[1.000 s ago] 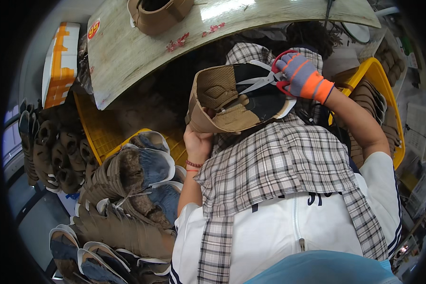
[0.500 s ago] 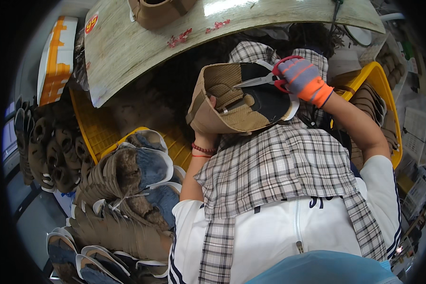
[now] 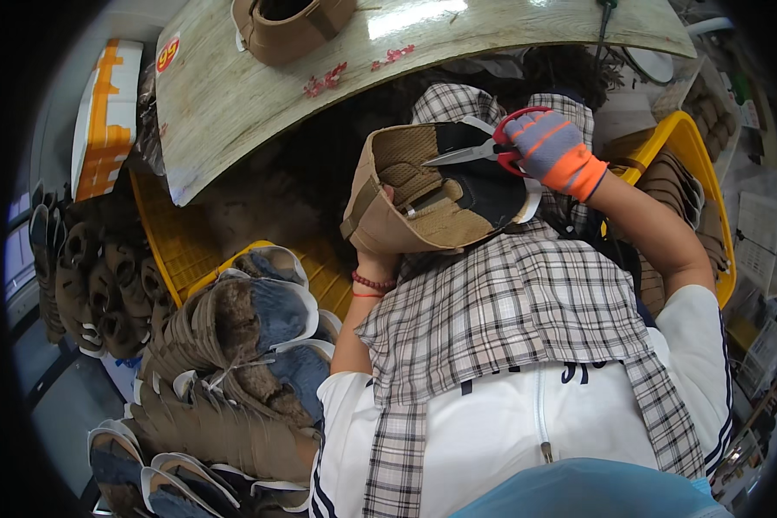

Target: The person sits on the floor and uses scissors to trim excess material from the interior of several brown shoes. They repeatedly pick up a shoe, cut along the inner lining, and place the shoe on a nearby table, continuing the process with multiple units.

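Note:
A tan shoe upper [image 3: 390, 226] with a mesh lining and a dark inner part lies over my lap, its open side up. Its left side is gripped by my left hand [image 3: 376, 259], whose thumb shows at the inside edge; the other fingers are hidden beneath. Around the red handles of a pair of scissors [image 3: 466, 155] my right hand [image 3: 551, 148] is closed, in a grey and orange glove. The parted blades point left, over the upper's opening. Near my right hand, a white edge [image 3: 532, 200] shows at the upper's right end.
A wood-patterned table [image 3: 233, 112] stands ahead, bearing another tan upper [image 3: 292, 34]. Stacked brown uppers [image 3: 190, 324] fill my left side beside a yellow crate [image 3: 177, 246]. To the right, another yellow crate [image 3: 723, 207] holds more brown pieces. A white box with orange tape [image 3: 108, 121] stands far left.
The view has shifted slightly. My hands, the scissors and the shoe upper keep nearly the same places, with both hands still holding on.

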`<state>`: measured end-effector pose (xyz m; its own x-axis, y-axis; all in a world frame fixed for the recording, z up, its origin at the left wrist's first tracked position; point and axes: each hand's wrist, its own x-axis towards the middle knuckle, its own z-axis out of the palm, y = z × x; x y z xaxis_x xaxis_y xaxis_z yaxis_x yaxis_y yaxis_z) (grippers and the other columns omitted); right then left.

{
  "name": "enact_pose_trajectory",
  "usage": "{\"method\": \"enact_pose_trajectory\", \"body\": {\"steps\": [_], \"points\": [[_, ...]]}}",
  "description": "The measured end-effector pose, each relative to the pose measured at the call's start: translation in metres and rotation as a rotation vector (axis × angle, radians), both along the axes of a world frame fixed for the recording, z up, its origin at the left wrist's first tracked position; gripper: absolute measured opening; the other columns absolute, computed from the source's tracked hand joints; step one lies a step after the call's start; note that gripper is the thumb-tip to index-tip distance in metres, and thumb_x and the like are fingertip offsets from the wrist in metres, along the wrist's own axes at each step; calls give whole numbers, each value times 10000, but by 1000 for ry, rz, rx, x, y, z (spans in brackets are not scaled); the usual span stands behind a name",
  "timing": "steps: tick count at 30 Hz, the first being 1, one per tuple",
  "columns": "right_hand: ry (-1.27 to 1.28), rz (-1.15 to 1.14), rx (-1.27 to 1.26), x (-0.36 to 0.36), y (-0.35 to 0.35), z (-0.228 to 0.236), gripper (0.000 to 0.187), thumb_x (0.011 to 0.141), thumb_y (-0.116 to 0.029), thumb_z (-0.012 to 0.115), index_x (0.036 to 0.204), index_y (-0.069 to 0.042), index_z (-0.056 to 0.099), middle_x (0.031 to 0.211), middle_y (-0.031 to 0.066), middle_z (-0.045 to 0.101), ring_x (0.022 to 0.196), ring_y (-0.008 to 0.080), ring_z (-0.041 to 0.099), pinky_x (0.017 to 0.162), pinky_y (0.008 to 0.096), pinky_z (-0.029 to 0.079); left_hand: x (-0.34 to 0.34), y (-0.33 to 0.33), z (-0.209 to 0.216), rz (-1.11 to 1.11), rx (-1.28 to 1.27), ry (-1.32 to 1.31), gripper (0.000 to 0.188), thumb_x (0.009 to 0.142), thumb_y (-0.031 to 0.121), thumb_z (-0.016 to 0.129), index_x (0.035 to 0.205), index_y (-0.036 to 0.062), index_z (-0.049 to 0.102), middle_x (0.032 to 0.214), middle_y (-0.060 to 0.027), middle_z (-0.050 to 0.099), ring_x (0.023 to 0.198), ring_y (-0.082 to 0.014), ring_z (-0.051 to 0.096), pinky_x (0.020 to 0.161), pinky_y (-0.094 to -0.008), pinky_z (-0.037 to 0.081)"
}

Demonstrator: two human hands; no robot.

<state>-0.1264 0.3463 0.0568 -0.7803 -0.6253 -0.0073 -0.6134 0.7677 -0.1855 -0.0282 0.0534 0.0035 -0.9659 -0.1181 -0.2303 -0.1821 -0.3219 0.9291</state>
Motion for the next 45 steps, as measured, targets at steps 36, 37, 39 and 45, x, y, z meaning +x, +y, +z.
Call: {"method": "enact_pose_trajectory", "body": {"steps": [36, 37, 39, 45], "points": [[-370, 269, 65, 44, -19, 36, 336, 716, -275, 727, 968, -68, 644, 911, 101, 638, 863, 275, 615, 780, 363, 480, 38, -61, 10, -316, 170, -533, 246, 736, -33, 758, 914, 68, 621, 839, 12, 605, 758, -97, 603, 690, -227, 507], [-379, 260, 101, 43, -22, 36, 335, 718, -280, 728, 967, -72, 647, 896, 95, 640, 848, 272, 618, 773, 360, 483, 38, -62, 12, -317, 176, -541, 247, 735, -32, 759, 915, 65, 621, 842, 11, 606, 758, -99, 603, 689, -228, 507], [-399, 242, 173, 41, -27, 35, 332, 721, -291, 730, 964, -78, 654, 866, 83, 644, 819, 266, 625, 757, 354, 489, 38, -61, 12, -301, 196, -543, 248, 736, -34, 759, 917, 62, 619, 843, 10, 608, 757, -100, 605, 684, -228, 508], [-237, 237, 360, 43, -23, 29, 302, 717, -283, 738, 949, -104, 664, 846, 65, 650, 777, 259, 629, 735, 353, 497, 42, -60, 9, -250, 212, -551, 245, 749, -44, 743, 935, 56, 618, 845, 5, 611, 754, -105, 612, 680, -229, 520]]}}
